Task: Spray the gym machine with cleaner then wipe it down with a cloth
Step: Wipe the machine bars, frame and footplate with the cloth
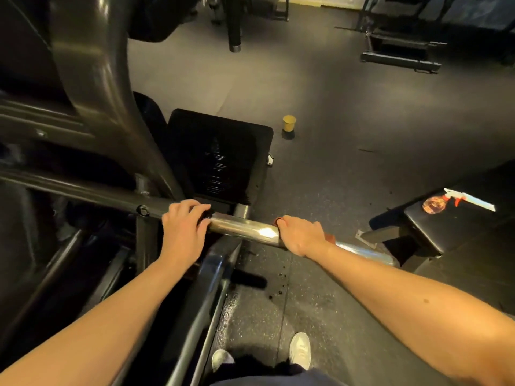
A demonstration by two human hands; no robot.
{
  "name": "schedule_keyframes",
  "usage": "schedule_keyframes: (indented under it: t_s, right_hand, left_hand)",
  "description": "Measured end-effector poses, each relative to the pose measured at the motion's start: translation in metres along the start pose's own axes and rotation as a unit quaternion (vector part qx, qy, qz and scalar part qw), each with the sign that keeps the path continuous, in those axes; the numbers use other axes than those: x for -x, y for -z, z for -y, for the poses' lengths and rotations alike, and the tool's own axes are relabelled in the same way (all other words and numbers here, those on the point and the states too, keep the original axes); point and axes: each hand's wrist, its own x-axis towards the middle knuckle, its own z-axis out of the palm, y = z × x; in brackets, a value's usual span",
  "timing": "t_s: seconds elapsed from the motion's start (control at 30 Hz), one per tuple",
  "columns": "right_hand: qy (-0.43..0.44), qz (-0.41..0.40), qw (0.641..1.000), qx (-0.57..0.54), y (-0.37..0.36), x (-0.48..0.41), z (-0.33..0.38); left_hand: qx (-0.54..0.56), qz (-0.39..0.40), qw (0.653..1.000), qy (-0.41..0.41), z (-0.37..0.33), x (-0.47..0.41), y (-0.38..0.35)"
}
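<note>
— Gym machine (92, 79), chrome bar (245, 228) straight ahead of you: your right hand (299, 235) has its fingers clamped over the red cloth (330, 237) on it.
— And your left hand (185, 225)?
— Fingers curled over the bar by the black collar. Brace there, wrap the cloth right round, and stroke lengthwise.
— Which way?
— It runs left to right, free end pointing right, toward the table (446, 235) holding the spray bottle (459, 201).

spray bottle (461, 201) on bench (434, 235), R of bar (245, 228)
</note>
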Motion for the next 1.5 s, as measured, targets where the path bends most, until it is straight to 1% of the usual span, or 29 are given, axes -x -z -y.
schedule_keyframes:
  t_s: [0.07,0.1,0.17,0.23,0.3,0.37,0.53,0.63,0.7,0.8,0.87,0.97,1.03,1.13,1.23,1.33,1.43,1.5]
  right_hand:
    - [0.050,0.038,0.998,-0.029,0.005,-0.022,0.048]
    - [0.067,0.041,0.996,-0.049,0.006,-0.029,0.070]
    - [0.095,0.016,0.995,-0.029,0.000,-0.034,0.103]
    - [0.126,-0.050,0.990,0.036,-0.012,-0.027,0.113]
    - [0.178,-0.124,0.974,0.071,-0.028,-0.017,0.098]
    - [0.225,-0.161,0.956,0.101,-0.038,-0.007,0.071]
    - [0.203,-0.194,0.945,0.165,-0.039,0.031,-0.013]
    - [0.221,-0.234,0.928,0.189,-0.041,0.053,-0.068]
    - [0.237,-0.230,0.919,0.215,-0.043,0.062,-0.085]
    - [0.274,-0.176,0.911,0.252,-0.039,0.052,-0.081]
    - [0.291,-0.142,0.909,0.263,-0.036,0.042,-0.063]
    - [0.306,-0.110,0.907,0.267,-0.033,0.029,-0.024]
    - [0.309,-0.106,0.904,0.274,-0.033,0.018,0.005]
    - [0.319,-0.138,0.909,0.233,-0.036,0.004,0.042]
    - [0.313,-0.149,0.915,0.206,-0.039,0.003,0.045]
    - [0.284,-0.178,0.930,0.151,-0.039,0.017,0.009]
    - [0.207,-0.197,0.951,0.113,-0.039,0.040,-0.051]
    - [0.151,-0.217,0.959,0.099,-0.041,0.058,-0.091]
  left_hand:
    - [-0.014,0.003,1.000,0.022,0.006,0.001,0.002]
    - [-0.018,0.002,1.000,0.023,0.007,0.002,0.003]
    - [-0.017,-0.003,0.999,0.027,0.005,0.002,0.002]
    - [-0.013,-0.012,0.999,0.040,0.002,0.002,0.000]
    - [-0.014,-0.024,0.999,0.043,0.000,0.005,-0.001]
    - [-0.014,-0.039,0.998,0.040,0.000,0.008,-0.003]
    - [0.002,-0.058,0.997,0.044,0.000,0.012,-0.009]
    - [0.006,-0.065,0.997,0.038,0.002,0.012,-0.011]
    - [0.005,-0.061,0.997,0.035,0.003,0.012,-0.012]
    - [0.009,-0.049,0.998,0.032,0.006,0.011,-0.011]
    - [0.016,-0.040,0.998,0.036,0.007,0.012,-0.010]
    - [0.020,-0.032,0.998,0.044,0.007,0.013,-0.009]
    - [0.019,-0.026,0.998,0.047,0.007,0.014,-0.009]
    - [0.003,-0.020,0.998,0.056,0.004,0.012,-0.008]
    - [-0.011,-0.029,0.998,0.052,-0.009,0.011,-0.010]
    - [-0.004,-0.022,1.000,-0.007,-0.029,0.008,-0.020]
    - [-0.022,0.006,0.996,-0.082,-0.050,0.003,-0.034]
    - [-0.029,0.020,0.993,-0.114,-0.061,0.000,-0.042]
